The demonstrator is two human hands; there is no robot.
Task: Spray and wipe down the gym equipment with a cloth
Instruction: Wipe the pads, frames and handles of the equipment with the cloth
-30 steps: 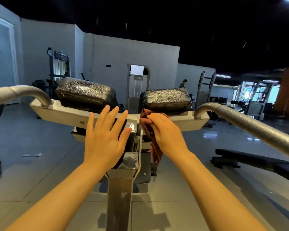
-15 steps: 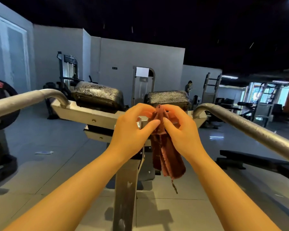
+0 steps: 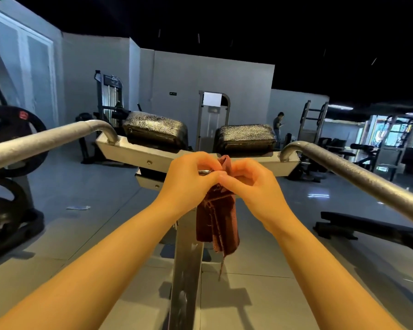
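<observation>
A rust-red cloth (image 3: 218,220) hangs down in front of the gym machine's grey upright post (image 3: 187,263). My left hand (image 3: 188,179) and my right hand (image 3: 250,184) meet at its top, both with fingers curled and pinching the cloth's upper edge. Behind them runs the machine's white crossbar (image 3: 134,151) with two black padded rests, the left pad (image 3: 156,131) and the right pad (image 3: 244,138). Curved grey handle bars reach toward me, the left bar (image 3: 43,140) and the right bar (image 3: 358,178). No spray bottle is in view.
Black weight plates (image 3: 7,139) stand at the left edge. A low black bench (image 3: 367,226) lies on the floor at right. A scrap of paper (image 3: 78,207) lies on the grey tiles. Other machines and a person (image 3: 278,126) stand at the back.
My left hand left the machine's post and joined the right hand on the cloth. The cloth came away from the right pad and now hangs lower between both hands.
</observation>
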